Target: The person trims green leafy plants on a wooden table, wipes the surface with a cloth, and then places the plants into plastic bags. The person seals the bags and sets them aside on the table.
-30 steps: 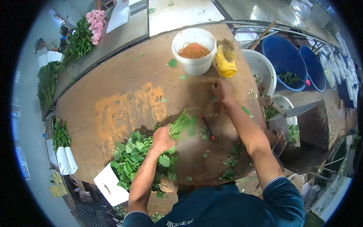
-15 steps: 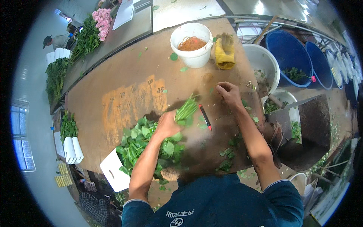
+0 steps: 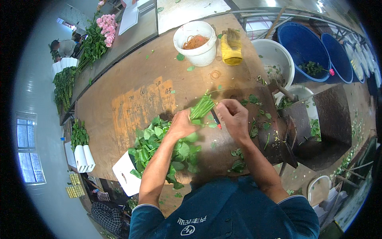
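A white panel (image 3: 125, 175) lay at the near edge of the wooden table (image 3: 99, 151), against the leaves of the leafy bunch (image 3: 184, 149). The bunch rested on the table, stem ends angled up to the right. The left hand (image 3: 184, 124) was closed around its stems. Beyond stood 1 white bucket (image 3: 202, 58) containing rubber bands (image 3: 195, 42). A red-and-black marker (image 3: 217, 121) lay just right of the stems. Farther right, the right hand (image 3: 234, 115) was partly curled, fingertips beside the stem ends; whether it gripped anything could not be determined.
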A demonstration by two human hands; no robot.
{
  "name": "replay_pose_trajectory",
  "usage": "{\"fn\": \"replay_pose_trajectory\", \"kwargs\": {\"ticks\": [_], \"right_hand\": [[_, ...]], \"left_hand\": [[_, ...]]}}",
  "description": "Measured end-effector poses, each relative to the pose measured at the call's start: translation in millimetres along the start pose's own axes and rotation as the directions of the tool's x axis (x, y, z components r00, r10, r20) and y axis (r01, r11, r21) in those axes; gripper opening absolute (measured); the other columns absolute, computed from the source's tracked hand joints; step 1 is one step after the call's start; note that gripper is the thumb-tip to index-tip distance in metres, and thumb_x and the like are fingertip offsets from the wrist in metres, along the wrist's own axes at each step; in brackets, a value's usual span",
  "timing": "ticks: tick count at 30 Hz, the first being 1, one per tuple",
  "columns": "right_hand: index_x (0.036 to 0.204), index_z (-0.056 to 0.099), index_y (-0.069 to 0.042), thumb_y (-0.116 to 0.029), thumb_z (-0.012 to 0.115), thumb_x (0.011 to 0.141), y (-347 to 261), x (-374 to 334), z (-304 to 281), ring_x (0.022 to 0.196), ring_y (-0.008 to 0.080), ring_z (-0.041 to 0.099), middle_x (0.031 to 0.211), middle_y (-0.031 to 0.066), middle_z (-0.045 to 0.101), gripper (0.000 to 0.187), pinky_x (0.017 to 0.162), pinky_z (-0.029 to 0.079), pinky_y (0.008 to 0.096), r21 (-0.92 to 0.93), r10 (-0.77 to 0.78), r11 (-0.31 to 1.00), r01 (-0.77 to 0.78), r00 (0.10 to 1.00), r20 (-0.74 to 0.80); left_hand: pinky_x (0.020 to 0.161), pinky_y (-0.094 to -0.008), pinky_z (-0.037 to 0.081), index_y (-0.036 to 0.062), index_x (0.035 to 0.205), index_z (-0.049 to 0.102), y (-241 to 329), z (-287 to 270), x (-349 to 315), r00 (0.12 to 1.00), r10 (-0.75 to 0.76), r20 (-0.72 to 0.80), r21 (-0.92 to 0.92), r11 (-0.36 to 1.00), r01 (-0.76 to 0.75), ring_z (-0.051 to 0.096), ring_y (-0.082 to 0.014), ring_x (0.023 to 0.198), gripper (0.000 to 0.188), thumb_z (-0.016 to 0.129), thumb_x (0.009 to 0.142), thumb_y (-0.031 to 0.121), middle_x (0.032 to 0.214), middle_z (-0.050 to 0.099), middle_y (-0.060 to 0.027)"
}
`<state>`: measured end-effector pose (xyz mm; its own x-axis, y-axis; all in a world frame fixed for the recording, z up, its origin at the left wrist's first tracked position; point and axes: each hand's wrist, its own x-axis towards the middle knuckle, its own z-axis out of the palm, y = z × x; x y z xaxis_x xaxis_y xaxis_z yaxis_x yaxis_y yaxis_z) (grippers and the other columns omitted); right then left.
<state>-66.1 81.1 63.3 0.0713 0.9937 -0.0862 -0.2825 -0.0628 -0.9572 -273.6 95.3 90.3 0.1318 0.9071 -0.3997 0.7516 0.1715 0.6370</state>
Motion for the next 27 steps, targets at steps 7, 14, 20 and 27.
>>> {"fn": "replay_pose_trajectory", "kwargs": {"ticks": [7,14,20,27], "right_hand": [[0.1,0.072,0.0,-0.013,0.068,0.09,17.4,-34.9,9.5,0.082,0.0254,0.073,0.092,0.019,0.073,0.017,0.075,0.055,0.0354,-0.413,0.125,0.911,0.016,0.942,0.312],[0.088,0.062,0.0,-0.009,0.068,0.088,-18.0,-59.4,12.1,0.073,0.0426,0.064,0.08,0.0224,0.065,0.01,0.064,0.048,0.0472,-0.379,-0.001,0.894,0.239,0.847,0.531],[0.063,0.06,0.002,-0.022,0.067,0.078,-36.0,45.7,28.0,0.054,0.0362,0.057,0.062,0.0203,0.061,0.029,0.055,0.045,0.0473,-0.415,0.027,0.678,0.607,0.543,0.839],[0.085,0.062,-0.003,-0.024,0.068,0.091,48.3,44.4,20.9,0.062,0.0106,0.053,0.074,0.0014,0.061,0.023,0.052,0.039,0.031,0.137,0.241,0.899,-0.416,0.731,0.639]], "left_hand": [[0.083,-0.0454,0.055,0.0043,0.107,0.071,0.1,14.0,-1.4,0.999,0.04,-0.032,-0.041,0.998,-0.041,0.072,-0.0381,0.095,0.048,0.088,0.067,0.025,0.098,0.075,-0.0202],[0.08,-0.044,0.053,0.0045,0.102,0.068,-13.4,32.2,0.0,0.997,0.073,-0.013,0.073,0.995,-0.071,0.069,-0.039,0.089,0.04,0.084,0.069,0.02,0.097,0.072,-0.02],[0.08,-0.0503,0.055,0.0059,0.111,0.069,-7.1,51.2,-24.8,0.954,0.293,0.065,0.09,0.95,-0.298,0.068,-0.045,0.094,0.043,0.082,0.072,0.018,0.093,0.072,-0.0245],[0.077,-0.0427,0.056,0.0019,0.106,0.067,9.8,-4.1,-57.7,0.986,0.129,-0.108,-0.078,0.987,-0.138,0.073,-0.0332,0.08,0.033,0.073,0.073,0.005,0.087,0.07,-0.022]]}}
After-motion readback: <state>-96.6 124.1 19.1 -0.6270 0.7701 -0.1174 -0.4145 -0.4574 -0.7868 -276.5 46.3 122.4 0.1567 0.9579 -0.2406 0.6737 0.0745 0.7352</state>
